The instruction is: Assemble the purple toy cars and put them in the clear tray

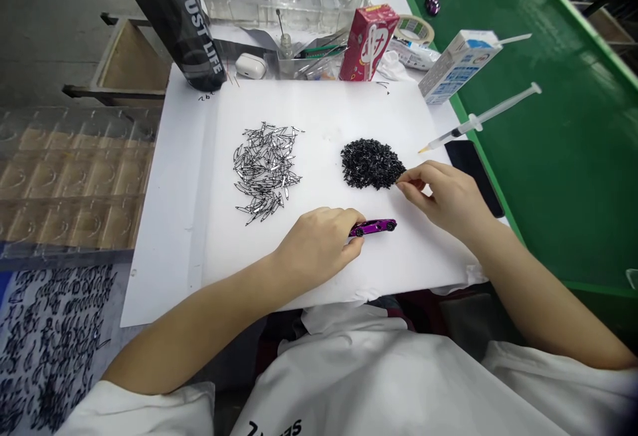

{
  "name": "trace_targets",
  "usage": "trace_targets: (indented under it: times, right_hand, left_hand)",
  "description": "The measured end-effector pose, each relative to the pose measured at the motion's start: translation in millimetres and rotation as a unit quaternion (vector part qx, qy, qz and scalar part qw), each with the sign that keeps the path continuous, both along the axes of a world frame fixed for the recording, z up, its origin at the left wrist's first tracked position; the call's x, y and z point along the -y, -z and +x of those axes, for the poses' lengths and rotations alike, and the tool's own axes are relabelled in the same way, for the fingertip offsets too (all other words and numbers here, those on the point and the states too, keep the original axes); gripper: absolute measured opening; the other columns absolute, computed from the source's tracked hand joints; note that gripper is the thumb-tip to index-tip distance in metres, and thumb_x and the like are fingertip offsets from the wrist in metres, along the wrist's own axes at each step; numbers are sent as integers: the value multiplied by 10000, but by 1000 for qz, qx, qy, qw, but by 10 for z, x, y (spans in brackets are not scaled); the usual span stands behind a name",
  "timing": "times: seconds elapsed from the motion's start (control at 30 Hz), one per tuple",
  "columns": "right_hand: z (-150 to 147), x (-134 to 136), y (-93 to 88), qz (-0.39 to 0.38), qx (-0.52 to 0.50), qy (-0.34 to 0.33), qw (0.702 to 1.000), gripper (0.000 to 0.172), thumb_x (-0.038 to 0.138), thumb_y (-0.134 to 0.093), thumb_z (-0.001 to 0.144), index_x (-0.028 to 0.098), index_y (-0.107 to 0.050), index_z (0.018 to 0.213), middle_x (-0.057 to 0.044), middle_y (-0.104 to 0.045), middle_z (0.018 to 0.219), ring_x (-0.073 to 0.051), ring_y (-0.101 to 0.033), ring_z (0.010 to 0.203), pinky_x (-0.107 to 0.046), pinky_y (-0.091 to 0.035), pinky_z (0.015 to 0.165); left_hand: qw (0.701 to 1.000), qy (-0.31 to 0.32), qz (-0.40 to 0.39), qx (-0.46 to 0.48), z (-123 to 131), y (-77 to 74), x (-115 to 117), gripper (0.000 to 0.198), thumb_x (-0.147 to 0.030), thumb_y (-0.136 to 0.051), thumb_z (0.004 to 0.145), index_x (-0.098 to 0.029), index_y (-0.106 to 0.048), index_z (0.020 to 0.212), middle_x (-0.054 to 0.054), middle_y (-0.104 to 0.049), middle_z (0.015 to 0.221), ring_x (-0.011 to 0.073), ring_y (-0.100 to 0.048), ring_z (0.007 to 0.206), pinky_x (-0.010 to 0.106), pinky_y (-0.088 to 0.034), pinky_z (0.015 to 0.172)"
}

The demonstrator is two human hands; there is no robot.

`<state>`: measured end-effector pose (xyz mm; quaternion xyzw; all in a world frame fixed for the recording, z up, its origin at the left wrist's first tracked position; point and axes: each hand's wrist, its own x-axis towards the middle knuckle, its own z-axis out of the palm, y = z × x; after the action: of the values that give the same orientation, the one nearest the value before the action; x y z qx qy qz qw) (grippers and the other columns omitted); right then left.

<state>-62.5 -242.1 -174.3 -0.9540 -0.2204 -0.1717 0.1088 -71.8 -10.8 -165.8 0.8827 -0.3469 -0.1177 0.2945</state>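
Observation:
Pinched by one end in my left hand (321, 246) is a small purple toy car (377, 226), held just above or on the white work surface (319, 110). The fingers and thumb of my right hand (443, 197) come together at the right edge of a pile of tiny black parts (371, 163). Whether a part sits between those fingertips is too small to make out. Left of that pile lies a loose heap of thin clear, black-edged pieces (266, 170). A syringe (481, 120) with a yellow tip rests beyond my right hand.
A black bottle (174, 24) stands at the back left. Along the back are a white earbud case (250, 66), a red drink carton (369, 44), a tape roll (413, 29) and a white carton (458, 67). A dark phone (475, 173) lies right; clear trays (74, 177) sit left.

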Motion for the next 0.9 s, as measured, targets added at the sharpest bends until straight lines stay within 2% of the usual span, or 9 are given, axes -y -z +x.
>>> trace_targets:
  times: [0.23, 0.67, 0.9]
  right_hand:
    - [182, 12, 38, -29, 3, 24, 999, 105, 223, -510, 838, 180, -569, 761, -62, -640, 717, -177, -593, 632, -290, -444, 536]
    - [117, 30, 56, -23, -37, 40, 998, 117, 227, -479, 813, 182, -560, 742, -45, -632, 693, -161, -566, 598, -277, -439, 556]
    - [123, 31, 70, -17, -62, 75, 995, 90, 213, -486, 774, 177, -555, 728, -42, -612, 669, -157, -554, 588, -271, -430, 554]
  left_hand:
    - [1000, 3, 0, 3, 7, 8, 3, 208, -201, -527, 814, -160, -596, 1006, 19, -680, 915, 179, -619, 817, 310, -483, 754]
    - [1000, 5, -3, 10, 7, 14, 0, 210, -193, -529, 812, -150, -600, 1005, 14, -682, 893, 176, -616, 795, 306, -480, 746]
    - [1000, 0, -1, 2, 20, 7, 7, 212, -196, -535, 810, -153, -601, 1007, 14, -682, 875, 162, -614, 761, 292, -477, 726]
